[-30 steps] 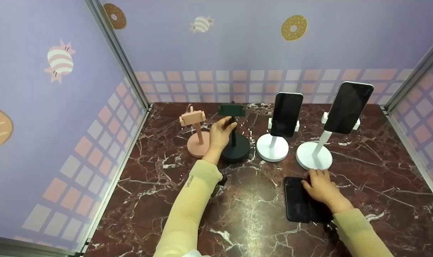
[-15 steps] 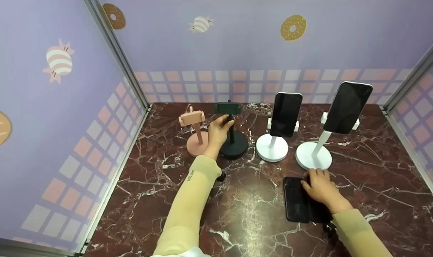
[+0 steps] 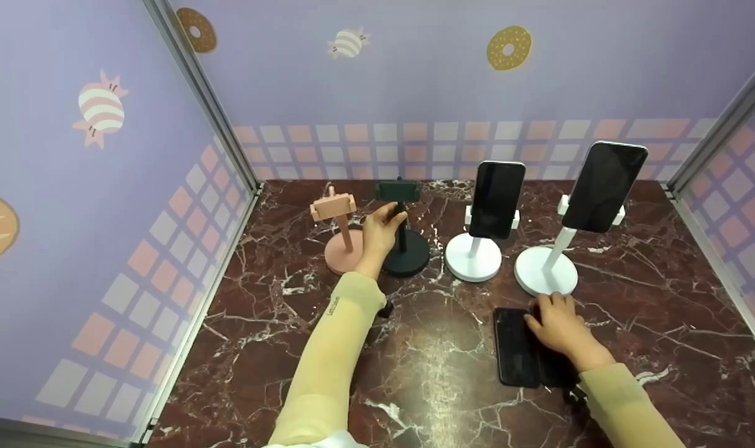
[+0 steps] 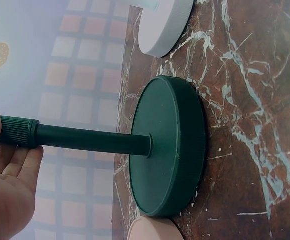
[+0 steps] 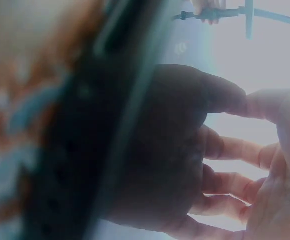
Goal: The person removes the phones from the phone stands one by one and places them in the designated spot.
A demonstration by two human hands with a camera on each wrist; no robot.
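My left hand (image 3: pixel 380 235) grips a dark green phone stand (image 3: pixel 408 254) at the upper part of its stem. In the left wrist view the fingers of the left hand (image 4: pixel 10 190) curl round the ribbed collar (image 4: pixel 19 132), below the stand's cradle, and the round base is on the table. Two dark phones lie side by side at the front right. My right hand (image 3: pixel 561 326) holds the far end of the right-hand phone (image 3: pixel 555 371), covering much of it; the left-hand phone (image 3: pixel 515 351) lies against it. In the right wrist view the bent fingers (image 5: pixel 230 181) meet a dark phone (image 5: pixel 160 150).
A pink phone stand (image 3: pixel 346 249) with a bare cradle stands just left of the green one. To the right, two white stands (image 3: pixel 474 258) (image 3: pixel 545 272) each bear an upright phone (image 3: pixel 497 199) (image 3: pixel 604 186). Patterned panels (image 3: pixel 377 81) enclose the marbled table (image 3: pixel 440 386).
The green stand has shifted slightly left and back with my left hand still on its stem. My right hand stays at the phones, and the head view has drifted a little.
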